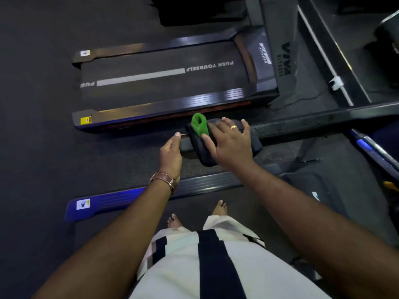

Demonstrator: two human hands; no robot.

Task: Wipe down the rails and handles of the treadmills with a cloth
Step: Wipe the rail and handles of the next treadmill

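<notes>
A black treadmill handrail (302,124) runs from the right edge toward the middle of the view and ends near my hands. A dark cloth (201,152) with a green patch (199,125) is draped over the rail's end. My right hand (231,143) lies flat on top of the cloth with fingers spread, pressing it onto the rail. My left hand (171,152), with a brown watch at the wrist, cups the very tip of the rail, thumb on top.
I stand barefoot on a treadmill deck with a blue-lit side rail (103,205). A second treadmill (164,83) with "PUSH YOURSELF" on its belt lies just beyond the handrail. Dark rubber floor surrounds both. More frame parts sit at the right.
</notes>
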